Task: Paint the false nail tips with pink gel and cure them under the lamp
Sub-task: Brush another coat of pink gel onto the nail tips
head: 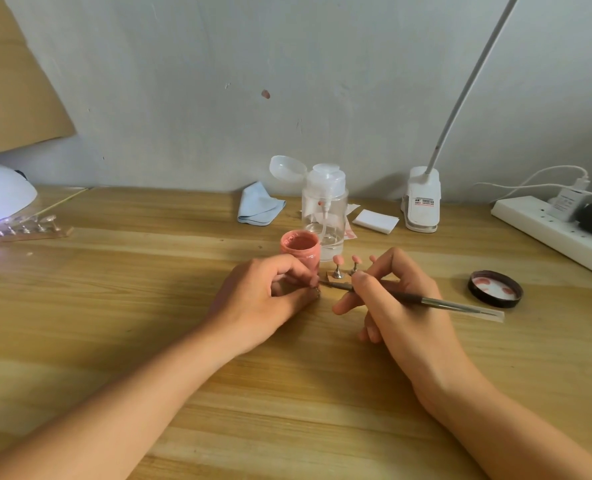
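Pink gel [299,242] sits in the open jar [310,260], which stands on the bench [149,306] just behind the left hand [263,299]. The jar's black lid [495,289] lies inside-up well to the right, with pink smears on its white liner. Behind the jar stands a clear pump bottle [325,209] with its flip cap swung open and a little clear liquid at the bottom.

The left hand's grip is narrow, thumb and forefinger pinched on a small metal stand [317,289]. The fingers cover most of it, so whatever sits on top cannot be made out. The right hand [401,306] grips a brush [426,300] like a pen. Its long axis runs from lower right to upper left, clear handle end out to the right and bristle end pointing left at the left fingertips, where it meets the pinched stand.

Two pink nail tips [338,260] stand upright on little posts between the hands, just right of the jar. The right hand hides part of their base.

At far left the curing lamp [0,195] glows purple and is cut off by the frame edge. A strip of clear tips [28,230] lies at its mouth. A power strip [557,230] runs off the right edge.
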Available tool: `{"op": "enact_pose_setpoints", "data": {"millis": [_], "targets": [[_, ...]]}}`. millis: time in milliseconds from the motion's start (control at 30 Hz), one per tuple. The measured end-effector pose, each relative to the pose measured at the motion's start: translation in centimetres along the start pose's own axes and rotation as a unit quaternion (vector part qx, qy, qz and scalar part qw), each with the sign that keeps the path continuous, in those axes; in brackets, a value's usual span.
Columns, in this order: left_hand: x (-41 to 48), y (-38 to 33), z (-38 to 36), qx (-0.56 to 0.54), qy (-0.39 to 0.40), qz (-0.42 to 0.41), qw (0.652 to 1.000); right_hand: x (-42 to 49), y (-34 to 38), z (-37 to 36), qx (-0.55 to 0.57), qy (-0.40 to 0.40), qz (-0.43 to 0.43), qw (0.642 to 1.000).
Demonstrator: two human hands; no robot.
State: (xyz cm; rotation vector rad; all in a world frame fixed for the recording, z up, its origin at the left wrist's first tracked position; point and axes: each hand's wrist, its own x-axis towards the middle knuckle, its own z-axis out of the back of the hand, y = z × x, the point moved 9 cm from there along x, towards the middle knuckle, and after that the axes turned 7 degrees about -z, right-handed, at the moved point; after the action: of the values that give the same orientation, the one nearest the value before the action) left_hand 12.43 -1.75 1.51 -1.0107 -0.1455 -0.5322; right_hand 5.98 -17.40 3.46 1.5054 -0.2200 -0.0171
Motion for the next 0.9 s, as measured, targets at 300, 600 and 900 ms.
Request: {"op": "enact_pose_setpoints", "data": {"millis": [300, 600, 900], "targets": [[0.0, -0.4, 0.1, 0.019, 0.001, -0.006, 1.0, 0.0, 0.1, 0.2, 0.014, -0.011, 0.007, 1.0], [-0.2, -0.9, 0.3, 0.075, -0.005, -0.014, 0.997, 0.0, 0.0, 0.2, 0.02, -0.011, -0.003, 1.0], [-0.3, -1.1, 0.5, 0.101, -0.016, -0.025, 0.994, 0.1, 0.0, 0.2, -0.026, -0.021, 0.007, 0.999]]}}
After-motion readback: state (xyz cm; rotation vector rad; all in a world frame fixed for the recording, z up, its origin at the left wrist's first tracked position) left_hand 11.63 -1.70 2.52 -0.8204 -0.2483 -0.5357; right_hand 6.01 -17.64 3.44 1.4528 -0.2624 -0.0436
